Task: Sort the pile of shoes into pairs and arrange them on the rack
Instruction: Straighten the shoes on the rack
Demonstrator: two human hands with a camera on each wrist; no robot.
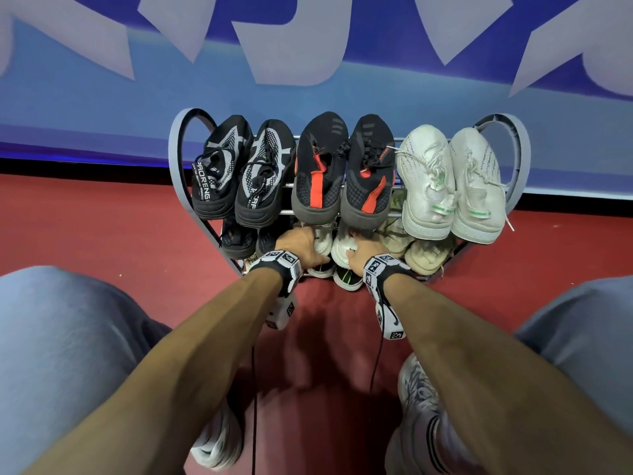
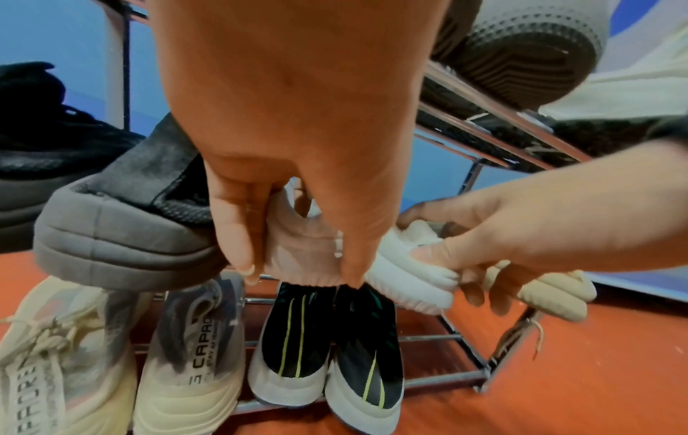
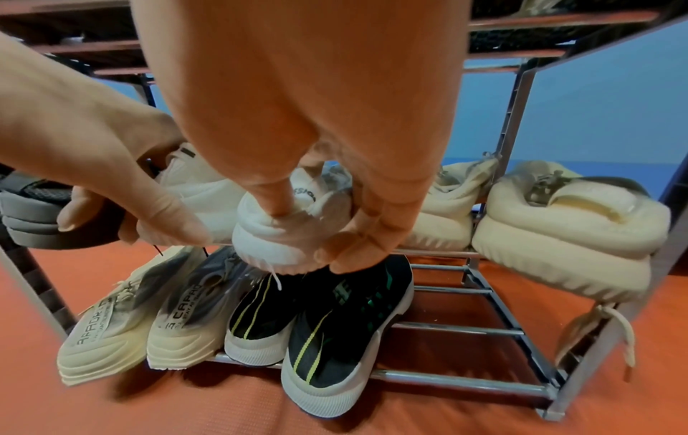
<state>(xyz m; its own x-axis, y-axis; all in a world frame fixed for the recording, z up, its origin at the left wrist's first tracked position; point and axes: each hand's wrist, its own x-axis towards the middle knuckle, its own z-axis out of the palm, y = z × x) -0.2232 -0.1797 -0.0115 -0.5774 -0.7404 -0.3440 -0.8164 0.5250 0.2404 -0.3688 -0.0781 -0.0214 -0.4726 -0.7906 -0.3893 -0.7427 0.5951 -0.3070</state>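
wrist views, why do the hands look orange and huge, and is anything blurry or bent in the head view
Left wrist view: the left hand sits right at the lens, so it looms large, tinted orange like the floor, with soft edges. Right wrist view: the same for the right hand; the rack posts lean outward. Head view: the wall lettering is smeared, the rack ends bow, and shadow lies on the floor between the arms.

Bare forearms, tagged wristbands, grey-blue trousers, pale sneakers

Each wrist carries a black band [image 1: 279, 267] set with white blocks printed with black square-pattern markers; a second band [image 1: 380, 269] matches it. Thin black cables [image 1: 253, 389] hang from both. The trousers [image 1: 58, 341] are grey-blue, the worn sneakers [image 1: 419, 389] whitish-grey.
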